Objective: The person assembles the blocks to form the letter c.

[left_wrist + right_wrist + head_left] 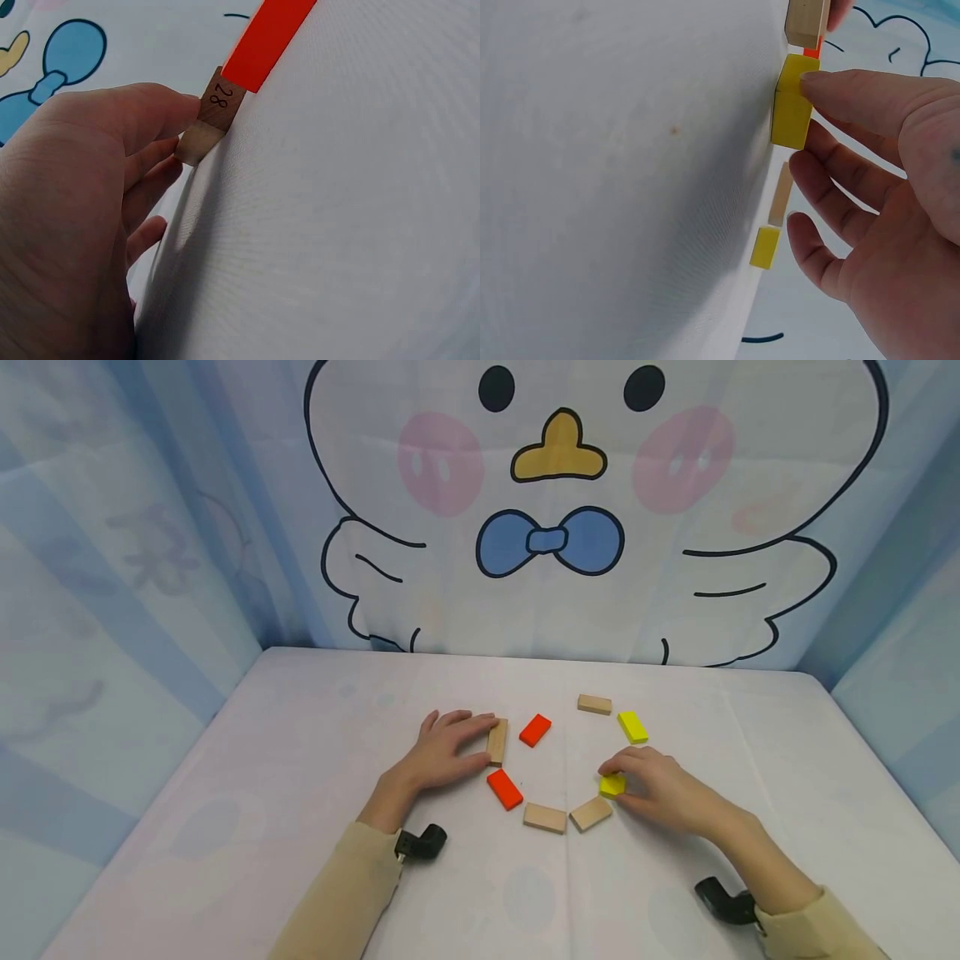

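Thumb and fingers of my left hand point(442, 753) hold a plain wooden block point(498, 742) by its two ends on the table. In the left wrist view, that wooden block point(219, 101) has dark numerals on its end, and the thumb presses beside them. My right hand point(663, 787) pinches a yellow block point(612, 786), partly covered by the fingers. The right wrist view has the thumb on the top of this yellow block point(791, 118). Two red blocks point(535, 730) lie close to the left hand. A second yellow block point(632, 727) lies beyond the right hand.
Two wooden blocks point(545, 817) lie at the near side of a rough ring of blocks, and another wooden block point(594, 704) lies at the far side. White cloth covers the table point(225, 777). A printed curtain point(555, 610) hangs behind it.
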A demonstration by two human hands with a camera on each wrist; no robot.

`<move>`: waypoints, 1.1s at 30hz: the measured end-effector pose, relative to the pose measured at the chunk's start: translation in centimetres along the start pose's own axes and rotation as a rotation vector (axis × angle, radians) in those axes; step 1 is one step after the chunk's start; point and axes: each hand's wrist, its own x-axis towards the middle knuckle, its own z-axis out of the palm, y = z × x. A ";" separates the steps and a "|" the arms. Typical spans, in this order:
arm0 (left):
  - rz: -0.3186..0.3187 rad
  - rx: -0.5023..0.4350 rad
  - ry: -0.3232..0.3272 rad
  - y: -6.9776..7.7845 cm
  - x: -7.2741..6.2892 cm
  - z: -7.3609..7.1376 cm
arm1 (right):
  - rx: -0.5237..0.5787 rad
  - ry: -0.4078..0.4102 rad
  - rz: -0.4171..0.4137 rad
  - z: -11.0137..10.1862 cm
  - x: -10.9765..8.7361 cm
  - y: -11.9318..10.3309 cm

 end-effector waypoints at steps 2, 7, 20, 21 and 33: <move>-0.002 -0.001 -0.003 0.0 0.0 0.0 | -0.003 -0.001 0.000 0.0 0.0 0.0; -0.007 0.001 -0.010 0.1 0.0 -0.1 | -0.001 -0.005 0.005 0.0 0.0 -0.1; -0.006 -0.001 -0.004 0.2 -0.1 -0.2 | -0.003 -0.007 -0.003 -0.2 0.0 -0.3; -0.005 -0.004 -0.003 0.2 -0.1 -0.2 | -0.006 -0.005 -0.006 -0.3 -0.1 -0.2; -0.002 -0.010 -0.001 0.0 -0.1 -0.1 | 0.010 0.042 -0.017 -1.1 0.5 -0.3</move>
